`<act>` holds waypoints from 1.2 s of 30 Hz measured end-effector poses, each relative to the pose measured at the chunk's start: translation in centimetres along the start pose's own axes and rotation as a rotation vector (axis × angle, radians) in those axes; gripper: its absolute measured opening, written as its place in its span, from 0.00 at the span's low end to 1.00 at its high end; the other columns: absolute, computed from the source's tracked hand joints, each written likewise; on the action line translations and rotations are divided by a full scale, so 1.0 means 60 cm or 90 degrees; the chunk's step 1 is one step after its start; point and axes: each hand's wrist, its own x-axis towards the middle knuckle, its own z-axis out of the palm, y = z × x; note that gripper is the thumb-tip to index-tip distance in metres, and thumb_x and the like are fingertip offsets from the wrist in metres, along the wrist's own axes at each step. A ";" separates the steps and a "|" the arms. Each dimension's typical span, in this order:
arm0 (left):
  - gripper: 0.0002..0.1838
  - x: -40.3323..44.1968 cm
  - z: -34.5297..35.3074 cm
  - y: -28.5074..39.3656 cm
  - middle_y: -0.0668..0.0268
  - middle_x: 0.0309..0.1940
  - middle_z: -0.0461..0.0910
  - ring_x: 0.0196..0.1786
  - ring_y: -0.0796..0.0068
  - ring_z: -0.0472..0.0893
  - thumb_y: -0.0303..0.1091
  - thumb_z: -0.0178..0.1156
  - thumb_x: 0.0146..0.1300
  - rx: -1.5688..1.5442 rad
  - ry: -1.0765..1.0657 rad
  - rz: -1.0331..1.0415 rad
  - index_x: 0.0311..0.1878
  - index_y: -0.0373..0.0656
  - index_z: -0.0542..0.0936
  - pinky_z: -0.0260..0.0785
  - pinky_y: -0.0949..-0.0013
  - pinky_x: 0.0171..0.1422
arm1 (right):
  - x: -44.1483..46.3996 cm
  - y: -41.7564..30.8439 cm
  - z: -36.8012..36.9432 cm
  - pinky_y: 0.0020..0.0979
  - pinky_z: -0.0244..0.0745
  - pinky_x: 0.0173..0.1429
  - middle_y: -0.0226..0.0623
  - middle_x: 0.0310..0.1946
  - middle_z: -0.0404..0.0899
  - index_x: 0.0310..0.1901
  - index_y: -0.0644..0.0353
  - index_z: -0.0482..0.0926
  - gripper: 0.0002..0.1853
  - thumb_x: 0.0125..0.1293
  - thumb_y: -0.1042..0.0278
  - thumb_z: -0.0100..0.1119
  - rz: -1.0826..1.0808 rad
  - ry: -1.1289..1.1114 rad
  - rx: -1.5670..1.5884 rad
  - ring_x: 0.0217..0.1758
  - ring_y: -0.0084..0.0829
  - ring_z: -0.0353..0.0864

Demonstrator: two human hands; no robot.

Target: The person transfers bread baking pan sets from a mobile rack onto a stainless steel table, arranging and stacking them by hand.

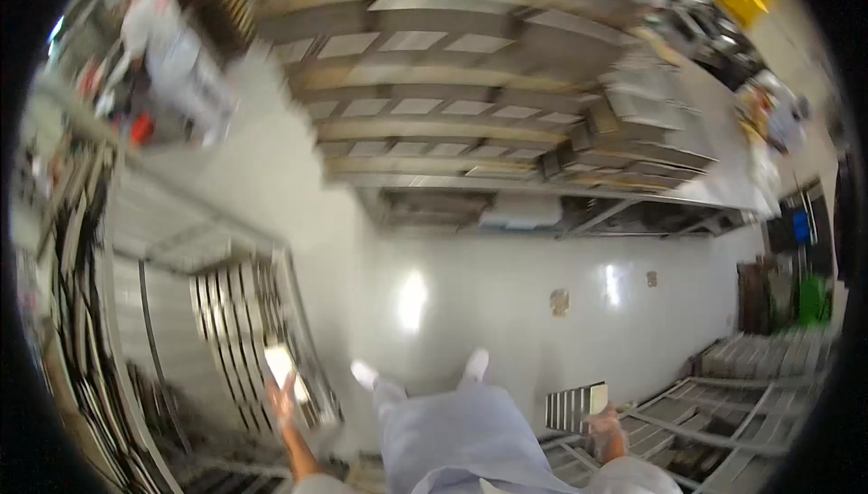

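Note:
My left hand [284,402] reaches down on the left, fingers apart, beside a stack of long metal pans [231,322] with dark gaps between them. A bright, pale rectangular end [281,364] lies at its fingertips; blur hides whether they touch. My right hand [607,428], in a clear glove, is closed at the end of a striped metal pan [568,411] with a pale end face. That pan is held out over the floor, next to a metal rack [714,417] on the right. The fingers' undersides are hidden.
Ahead stands a long table [425,182] bearing rows of pans, smeared by motion. A tall rack of trays [81,250] is at far left. People in white [181,60] stand back left and another person [782,119] back right. Shiny grey floor [470,304] lies between.

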 end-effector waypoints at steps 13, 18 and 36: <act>0.46 0.343 -0.066 -0.493 0.60 0.75 0.58 0.70 0.54 0.65 0.67 0.53 0.64 1.200 0.422 0.479 0.78 0.52 0.54 0.58 0.46 0.70 | 0.036 -0.130 -0.366 0.40 0.75 0.54 0.45 0.51 0.79 0.63 0.66 0.69 0.43 0.44 0.58 0.76 0.347 0.214 0.674 0.52 0.43 0.79; 0.42 0.543 -0.149 -0.464 0.58 0.65 0.70 0.63 0.59 0.73 0.63 0.62 0.61 1.064 0.595 0.388 0.72 0.50 0.64 0.67 0.49 0.62 | 0.199 -0.145 -0.400 0.39 0.77 0.49 0.46 0.46 0.81 0.56 0.68 0.74 0.37 0.43 0.61 0.74 0.368 0.211 0.473 0.46 0.43 0.82; 0.30 0.760 -0.309 -0.365 0.65 0.41 0.82 0.38 0.61 0.80 0.58 0.63 0.63 1.334 0.666 0.300 0.54 0.40 0.78 0.72 0.57 0.48 | 0.138 -0.077 -0.858 0.39 0.57 0.73 0.43 0.67 0.66 0.69 0.67 0.64 0.41 0.55 0.60 0.66 0.357 0.841 0.704 0.70 0.42 0.64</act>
